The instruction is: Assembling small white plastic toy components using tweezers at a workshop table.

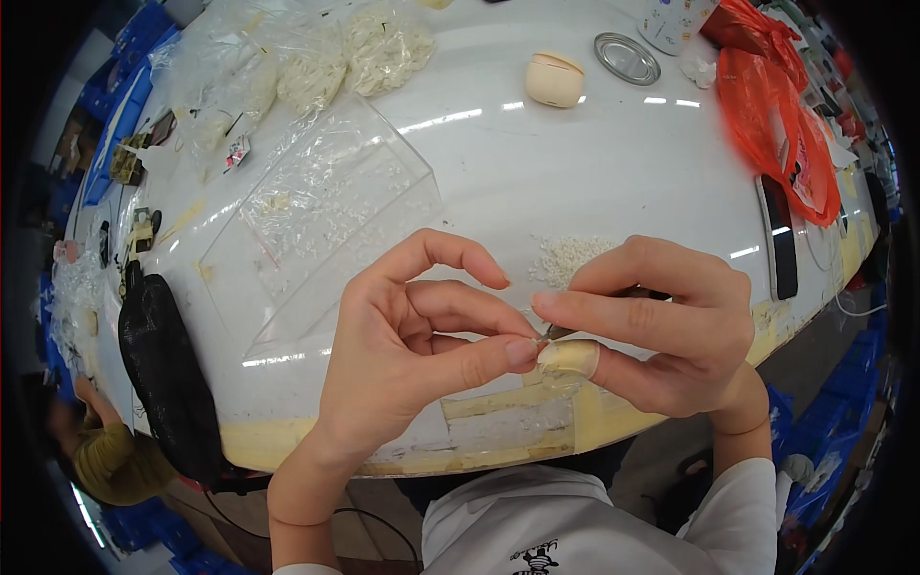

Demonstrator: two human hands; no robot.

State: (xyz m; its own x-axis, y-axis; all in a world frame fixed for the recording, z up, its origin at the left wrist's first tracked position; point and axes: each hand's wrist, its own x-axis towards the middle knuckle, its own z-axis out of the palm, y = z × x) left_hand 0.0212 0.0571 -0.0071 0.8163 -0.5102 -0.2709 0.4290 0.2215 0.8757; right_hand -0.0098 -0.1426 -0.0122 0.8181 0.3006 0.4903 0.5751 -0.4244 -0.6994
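Metal tool [558, 333] between right fingers [618, 313].

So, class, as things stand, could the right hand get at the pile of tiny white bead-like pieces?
Probably yes: the pile of tiny white bead-like pieces lies just beyond the right hand, with nothing visible blocking the way. That hand's fingers seem busy with a slim tool, though.

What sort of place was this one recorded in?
Probably a workshop for small-parts handwork: a heap of tiny white pieces lies on the white table, clear plastic bags of pale material sit toward its far left, and what look like blue plastic bins line the surroundings.
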